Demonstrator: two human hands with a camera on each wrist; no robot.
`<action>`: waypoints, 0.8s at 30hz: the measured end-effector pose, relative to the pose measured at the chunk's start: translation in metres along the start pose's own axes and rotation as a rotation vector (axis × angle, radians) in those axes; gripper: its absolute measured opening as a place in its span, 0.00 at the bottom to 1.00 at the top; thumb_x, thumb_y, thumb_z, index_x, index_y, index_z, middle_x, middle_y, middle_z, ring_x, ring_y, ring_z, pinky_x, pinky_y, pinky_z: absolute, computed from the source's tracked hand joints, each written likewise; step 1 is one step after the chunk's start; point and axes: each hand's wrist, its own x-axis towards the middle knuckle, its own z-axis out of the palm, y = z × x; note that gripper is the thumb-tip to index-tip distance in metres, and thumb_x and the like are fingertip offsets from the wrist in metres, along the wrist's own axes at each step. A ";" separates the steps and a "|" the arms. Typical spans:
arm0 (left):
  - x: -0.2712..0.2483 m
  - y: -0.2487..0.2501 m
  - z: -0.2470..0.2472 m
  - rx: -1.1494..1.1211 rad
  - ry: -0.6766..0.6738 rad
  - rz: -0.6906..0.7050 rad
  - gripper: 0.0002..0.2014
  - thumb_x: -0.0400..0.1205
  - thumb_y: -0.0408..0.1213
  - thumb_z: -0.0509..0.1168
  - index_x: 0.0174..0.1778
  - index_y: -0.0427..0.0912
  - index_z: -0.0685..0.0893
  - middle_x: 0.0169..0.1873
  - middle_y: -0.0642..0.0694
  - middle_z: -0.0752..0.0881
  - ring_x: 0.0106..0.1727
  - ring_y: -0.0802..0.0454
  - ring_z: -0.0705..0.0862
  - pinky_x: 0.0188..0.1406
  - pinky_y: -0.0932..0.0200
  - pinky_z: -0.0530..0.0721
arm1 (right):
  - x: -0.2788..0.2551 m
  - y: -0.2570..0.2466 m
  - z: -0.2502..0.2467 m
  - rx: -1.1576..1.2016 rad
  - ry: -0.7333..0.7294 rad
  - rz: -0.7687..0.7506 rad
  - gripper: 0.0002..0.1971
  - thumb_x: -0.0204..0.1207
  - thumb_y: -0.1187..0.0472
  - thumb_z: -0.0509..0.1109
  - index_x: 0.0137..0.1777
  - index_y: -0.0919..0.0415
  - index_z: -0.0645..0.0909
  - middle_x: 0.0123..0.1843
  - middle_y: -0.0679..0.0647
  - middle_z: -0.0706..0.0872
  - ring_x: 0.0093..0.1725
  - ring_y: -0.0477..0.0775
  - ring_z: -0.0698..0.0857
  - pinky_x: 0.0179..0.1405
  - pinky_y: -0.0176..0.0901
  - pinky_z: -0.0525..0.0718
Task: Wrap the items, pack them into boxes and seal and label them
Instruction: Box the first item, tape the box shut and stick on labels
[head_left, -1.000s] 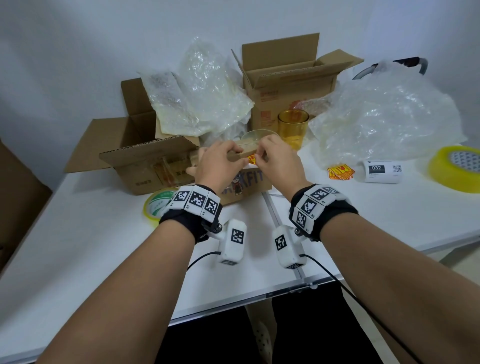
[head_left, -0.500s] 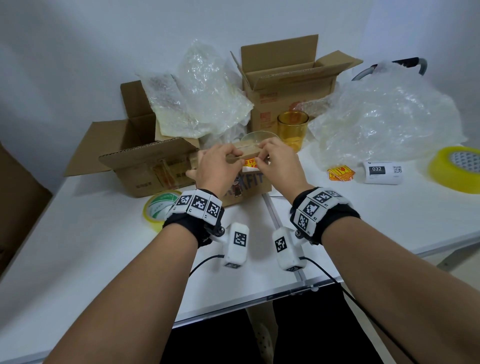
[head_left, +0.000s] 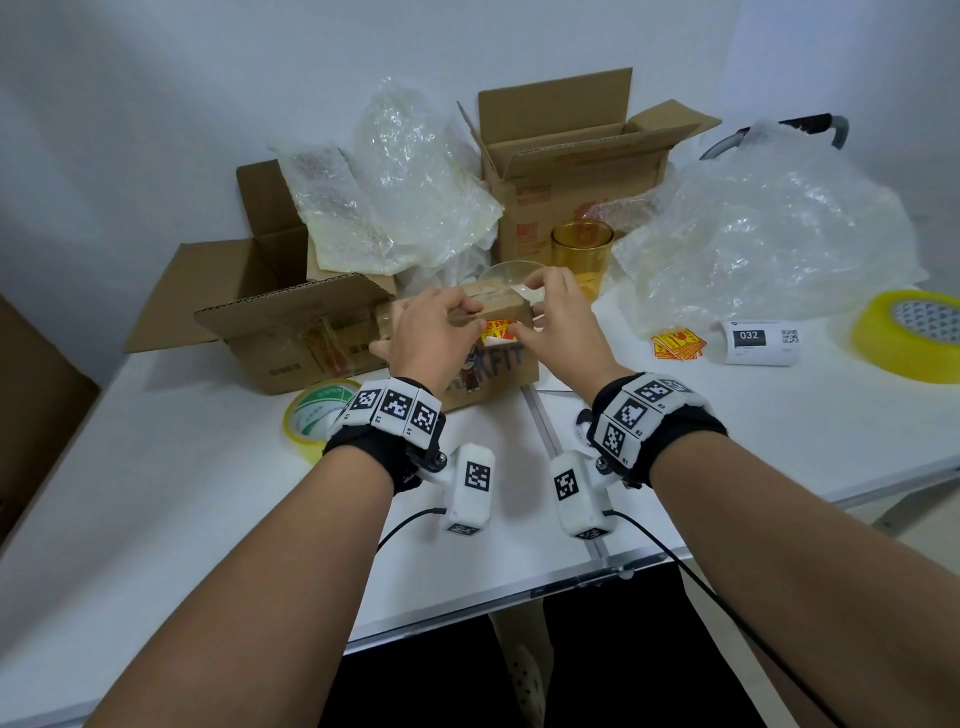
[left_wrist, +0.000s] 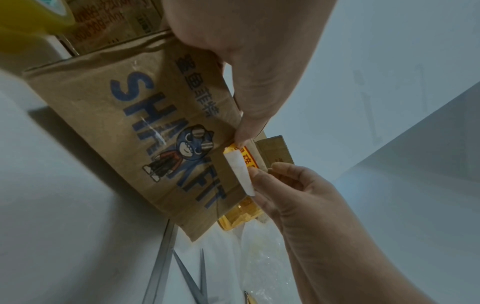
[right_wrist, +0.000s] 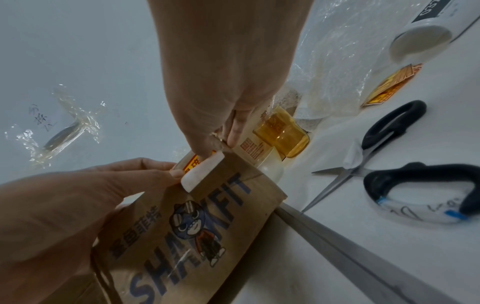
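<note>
A small brown printed box (head_left: 498, 374) stands closed at the table's middle. A yellow-and-red sticker (head_left: 496, 330) lies over its near top edge, with a white flap (left_wrist: 239, 172) sticking out from it. My left hand (head_left: 467, 322) curls over the box top, and one fingertip (left_wrist: 241, 133) presses the sticker's end against the cardboard. My right hand (head_left: 524, 322) pinches the sticker's other end (right_wrist: 221, 148) between thumb and finger. Just behind the box are an amber glass cup (head_left: 582, 249) and a clear glass bowl (head_left: 509, 275).
Two open cartons (head_left: 291, 332) (head_left: 571, 171) and heaps of bubble wrap (head_left: 415, 197) (head_left: 769, 228) fill the back. Tape rolls lie at the left (head_left: 317, 415) and far right (head_left: 914, 338). Spare stickers (head_left: 678, 345), a label roll (head_left: 758, 343) and scissors (right_wrist: 389, 131) are on the right.
Both hands have slid a little toward the box's near top edge, and more of the yellow sticker shows between them. The box has stayed in place.
</note>
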 end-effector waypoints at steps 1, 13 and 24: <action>0.000 0.000 0.000 0.000 0.000 0.002 0.04 0.78 0.53 0.71 0.47 0.63 0.85 0.56 0.64 0.80 0.69 0.50 0.69 0.60 0.40 0.66 | 0.001 -0.001 0.001 -0.005 -0.014 0.000 0.25 0.72 0.60 0.78 0.65 0.61 0.73 0.64 0.54 0.74 0.56 0.55 0.82 0.53 0.54 0.85; 0.001 0.000 -0.003 -0.010 -0.021 0.004 0.07 0.78 0.53 0.72 0.50 0.59 0.88 0.56 0.60 0.83 0.69 0.47 0.69 0.55 0.47 0.61 | 0.017 0.004 -0.015 0.195 -0.107 0.058 0.12 0.71 0.63 0.79 0.54 0.55 0.87 0.59 0.52 0.85 0.45 0.49 0.86 0.53 0.44 0.87; -0.002 0.001 -0.005 -0.016 -0.018 -0.009 0.07 0.77 0.54 0.72 0.49 0.61 0.88 0.49 0.64 0.79 0.69 0.49 0.69 0.54 0.43 0.59 | 0.008 0.001 -0.018 0.192 -0.107 0.106 0.18 0.75 0.71 0.73 0.65 0.61 0.85 0.34 0.37 0.80 0.34 0.34 0.78 0.43 0.16 0.73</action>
